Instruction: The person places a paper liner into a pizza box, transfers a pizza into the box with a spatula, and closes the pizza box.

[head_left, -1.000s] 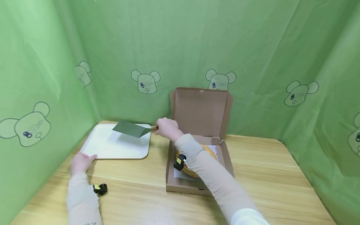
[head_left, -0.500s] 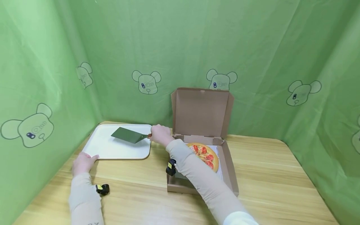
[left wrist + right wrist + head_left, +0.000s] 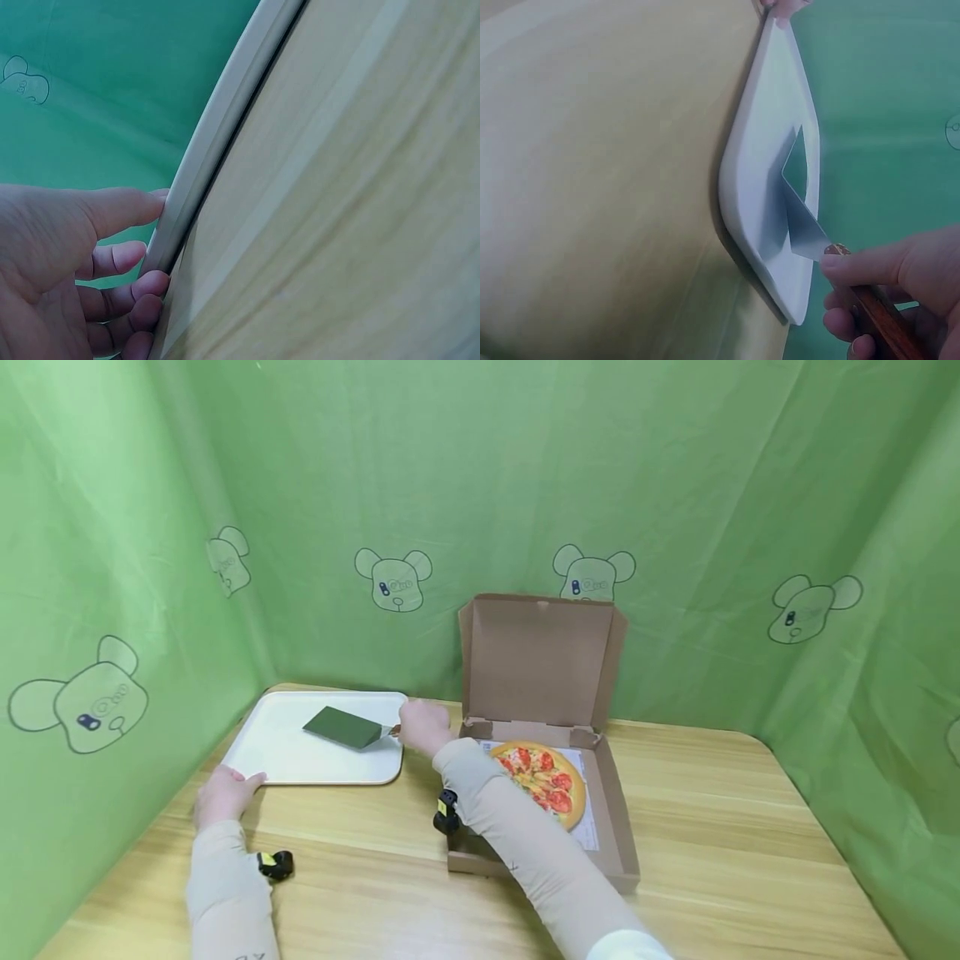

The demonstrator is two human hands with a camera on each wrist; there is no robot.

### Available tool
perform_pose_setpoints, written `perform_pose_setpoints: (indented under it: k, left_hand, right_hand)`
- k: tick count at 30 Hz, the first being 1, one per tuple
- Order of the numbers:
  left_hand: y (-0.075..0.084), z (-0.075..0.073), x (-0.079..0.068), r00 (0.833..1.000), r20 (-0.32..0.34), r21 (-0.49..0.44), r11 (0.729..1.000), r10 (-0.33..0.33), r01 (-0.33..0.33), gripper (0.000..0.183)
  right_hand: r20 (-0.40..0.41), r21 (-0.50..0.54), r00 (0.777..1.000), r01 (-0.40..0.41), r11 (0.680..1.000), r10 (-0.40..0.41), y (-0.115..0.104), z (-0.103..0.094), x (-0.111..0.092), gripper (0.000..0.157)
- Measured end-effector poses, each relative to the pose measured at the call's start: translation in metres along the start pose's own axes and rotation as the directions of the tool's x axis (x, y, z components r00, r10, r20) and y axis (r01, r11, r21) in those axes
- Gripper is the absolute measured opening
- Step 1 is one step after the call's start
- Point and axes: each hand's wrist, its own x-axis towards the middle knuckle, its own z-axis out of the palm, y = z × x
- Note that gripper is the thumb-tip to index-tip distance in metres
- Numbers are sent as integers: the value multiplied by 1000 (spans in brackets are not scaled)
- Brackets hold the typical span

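Note:
My right hand [image 3: 424,727] grips the wooden handle [image 3: 885,319] of a spatula. Its wide flat metal blade [image 3: 342,728] carries nothing and hovers just over the white tray [image 3: 277,762]; a shadow shows under it in the right wrist view. At the tray's near left corner, my left hand [image 3: 221,795] pinches the rim [image 3: 199,146], thumb on top and fingertips curled at the side. A round pizza [image 3: 555,785] with red slices on top lies in the cardboard box [image 3: 540,660], partly behind my right forearm.
The box lid stands raised at the back, near the green curtain [image 3: 480,510]. My right sleeve [image 3: 517,827] crosses over the box's near left part. Wooden table [image 3: 720,827] surface stretches to the right of the box and in front of the tray.
The spatula has come down toward the tray and shifted slightly toward me. My right forearm has moved left, uncovering more of the pizza. The left hand still holds the tray corner.

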Motion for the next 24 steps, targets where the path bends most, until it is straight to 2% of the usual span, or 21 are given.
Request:
perform_pose_setpoints:
  k: [12, 24]
  left_hand:
    - [0, -1, -2, 1000, 12, -5, 1000, -15, 15, 44]
    - [-1, -2, 0, 1000, 20, -17, 1000, -17, 18, 45]
  right_hand:
    - [47, -18, 999, -1, 1000, 1, -14, 3, -6, 7]
    - [66, -8, 997, 27, 1000, -27, -15, -1, -13, 9]
